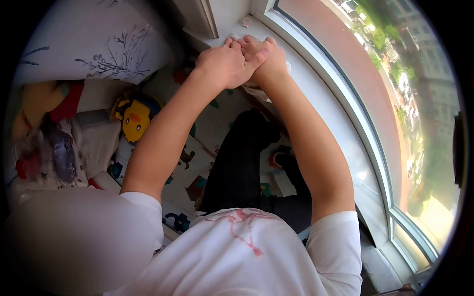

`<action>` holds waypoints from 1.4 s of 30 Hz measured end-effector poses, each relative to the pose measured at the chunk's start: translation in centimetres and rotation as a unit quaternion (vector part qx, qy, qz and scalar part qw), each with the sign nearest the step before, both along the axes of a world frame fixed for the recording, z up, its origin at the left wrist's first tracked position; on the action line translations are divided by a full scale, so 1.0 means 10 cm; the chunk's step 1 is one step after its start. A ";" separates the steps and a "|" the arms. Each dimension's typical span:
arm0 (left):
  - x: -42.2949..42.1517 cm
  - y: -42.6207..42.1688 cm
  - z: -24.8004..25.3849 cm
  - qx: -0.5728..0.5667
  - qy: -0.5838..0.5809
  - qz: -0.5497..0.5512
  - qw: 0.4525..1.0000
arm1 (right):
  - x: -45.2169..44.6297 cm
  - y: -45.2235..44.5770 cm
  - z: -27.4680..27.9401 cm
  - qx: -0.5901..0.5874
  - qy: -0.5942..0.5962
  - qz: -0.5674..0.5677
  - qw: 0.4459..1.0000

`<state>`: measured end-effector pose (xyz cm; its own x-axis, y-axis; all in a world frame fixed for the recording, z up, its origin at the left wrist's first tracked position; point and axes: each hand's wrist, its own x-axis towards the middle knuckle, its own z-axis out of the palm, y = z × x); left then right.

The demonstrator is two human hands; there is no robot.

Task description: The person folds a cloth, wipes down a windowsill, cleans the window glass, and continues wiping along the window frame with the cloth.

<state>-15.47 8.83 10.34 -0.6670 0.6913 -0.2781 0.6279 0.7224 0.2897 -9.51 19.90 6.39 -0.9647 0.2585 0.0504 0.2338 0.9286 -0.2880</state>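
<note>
At the far end of the white window sill, my two hands meet with their fingers closed together. My left hand (222,65) is bent at the wrist, its thumb lying across the back of my right hand (265,58). Under my right hand, part of a crumpled white cloth or tissue (257,92) shows near the sill's inner edge. Whatever lies between the fingers is mostly hidden. A small pinkish ring-shaped thing (246,22) rests on the sill just beyond my fingertips.
A curved window (340,93) runs along the right. To the left are a pale fabric with a dark plant print (118,54), a yellow plush toy (134,121) and blurred cluttered items (61,153). A patterned mat (195,148) lies below, under my dark-trousered legs (232,163).
</note>
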 end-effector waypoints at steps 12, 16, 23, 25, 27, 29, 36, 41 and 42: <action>-0.13 0.02 0.01 -0.025 -0.011 0.003 1.000 | -0.08 -0.01 -0.01 0.007 0.016 -0.001 1.000; 0.30 -0.23 -0.02 -0.009 -0.012 -0.010 1.000 | 0.30 -0.25 0.07 -0.002 -0.035 -0.027 0.999; -0.10 0.00 0.10 -0.048 -0.030 -0.005 0.998 | -0.06 -0.08 0.05 -0.018 -0.014 -0.014 1.000; -0.13 0.00 0.09 -0.047 -0.032 -0.006 0.998 | -0.09 -0.08 0.08 -0.019 -0.034 -0.011 0.999; -0.04 -0.10 0.01 -0.022 -0.020 -0.008 1.000 | 0.02 -0.15 0.15 0.010 -0.060 -0.007 0.998; 0.09 -0.20 -0.02 -0.003 -0.003 -0.016 1.000 | 0.16 -0.24 0.17 0.023 -0.066 -0.014 0.997; -0.08 -0.10 0.01 -0.032 -0.013 -0.029 0.999 | -0.01 -0.13 0.02 0.015 -0.041 -0.001 0.999; -0.14 -0.08 0.02 -0.024 -0.008 -0.026 0.999 | -0.06 -0.11 0.11 0.027 -0.049 0.007 0.998; -0.07 -0.14 -0.05 -0.023 0.000 -0.030 0.999 | 0.00 -0.18 0.14 0.025 -0.060 -0.001 0.998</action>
